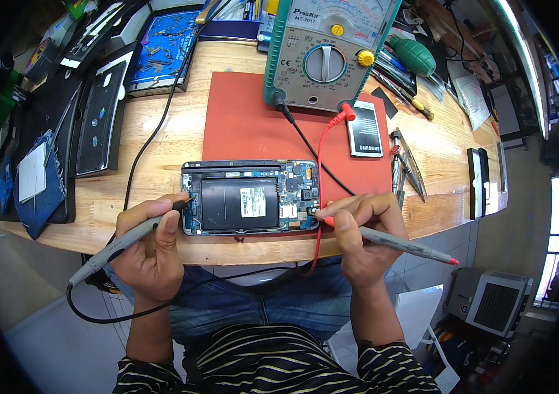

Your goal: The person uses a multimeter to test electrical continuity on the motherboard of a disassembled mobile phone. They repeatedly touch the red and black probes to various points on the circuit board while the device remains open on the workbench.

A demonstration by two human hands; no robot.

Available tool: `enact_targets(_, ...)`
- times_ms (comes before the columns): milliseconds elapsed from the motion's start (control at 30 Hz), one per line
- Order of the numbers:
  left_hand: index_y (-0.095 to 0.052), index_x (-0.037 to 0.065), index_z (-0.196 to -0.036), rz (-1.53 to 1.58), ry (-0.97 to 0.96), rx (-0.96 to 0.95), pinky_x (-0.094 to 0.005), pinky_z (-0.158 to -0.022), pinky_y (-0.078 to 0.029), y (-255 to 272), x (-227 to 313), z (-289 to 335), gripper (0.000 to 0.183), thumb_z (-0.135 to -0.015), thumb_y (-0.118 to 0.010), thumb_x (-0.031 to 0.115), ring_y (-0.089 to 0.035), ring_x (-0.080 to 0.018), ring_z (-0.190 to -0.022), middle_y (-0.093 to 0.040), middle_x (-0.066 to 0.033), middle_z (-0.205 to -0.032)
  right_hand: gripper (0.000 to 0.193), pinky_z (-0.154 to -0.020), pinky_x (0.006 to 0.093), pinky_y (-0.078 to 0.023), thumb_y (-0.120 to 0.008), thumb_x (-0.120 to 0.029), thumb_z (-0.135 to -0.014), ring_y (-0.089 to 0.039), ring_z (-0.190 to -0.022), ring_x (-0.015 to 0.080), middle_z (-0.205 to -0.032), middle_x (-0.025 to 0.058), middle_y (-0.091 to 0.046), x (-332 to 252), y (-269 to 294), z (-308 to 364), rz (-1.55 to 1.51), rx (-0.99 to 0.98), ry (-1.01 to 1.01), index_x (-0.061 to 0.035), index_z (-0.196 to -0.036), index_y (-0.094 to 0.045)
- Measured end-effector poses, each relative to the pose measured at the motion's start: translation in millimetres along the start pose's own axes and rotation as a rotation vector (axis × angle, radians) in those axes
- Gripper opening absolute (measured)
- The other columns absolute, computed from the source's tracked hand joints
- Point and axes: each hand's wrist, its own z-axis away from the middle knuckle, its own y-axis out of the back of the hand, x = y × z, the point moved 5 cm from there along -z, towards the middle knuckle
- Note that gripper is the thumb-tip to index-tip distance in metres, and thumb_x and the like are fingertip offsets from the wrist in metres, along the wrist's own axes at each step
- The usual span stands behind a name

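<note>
Phone [250, 197], back removed, lies on tabletop [161, 131]. We grip black probe [122, 243] in left hand [151, 246] fingers at its left end. Right hand [358, 230] fingers pinch red probe [398, 243] at its right end.

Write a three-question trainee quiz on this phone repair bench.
1. True or false: the opened phone lies partly on the red mat.
2. Which hand holds the red-tipped probe? A left hand B right hand
3. Fill in: the loose battery lies in front of the green ____.

Key: 1 true; 2 B; 3 multimeter.
</note>
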Motion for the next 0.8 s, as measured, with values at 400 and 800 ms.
enact_targets(400, -0.052, -0.006, -0.104, -0.013, 0.005, 0.003, -0.0292, -0.081, -0.052, 0.4, 1.5, -1.1, 0.015, -0.091, -0.057, -0.002, -0.067, -0.025, -0.091, -0.065, -0.0198, -0.094, 0.02, -0.066, 0.0324, -0.056, -0.06, 0.005, -0.086, -0.063, -0.064, 0.0179, -0.067, 0.0102, -0.056, -1.5, -2.8, -1.2, 0.068, -0.034, -0.054, -0.0019, -0.079, -0.042)
enact_targets(800, -0.051, -0.006, -0.104, 0.011, 0.007, 0.005, -0.0285, -0.081, -0.053, -0.4, 0.6, -0.9, 0.014, -0.091, -0.056, -0.003, -0.066, -0.0252, -0.092, -0.064, -0.021, -0.095, 0.021, -0.052, 0.0207, -0.048, -0.065, 0.005, -0.084, -0.057, -0.057, 0.0066, -0.067, 0.0088, -0.062, -0.1, -3.7, -2.5, 0.045, -0.008, 0.009, -0.0013, -0.079, -0.046)
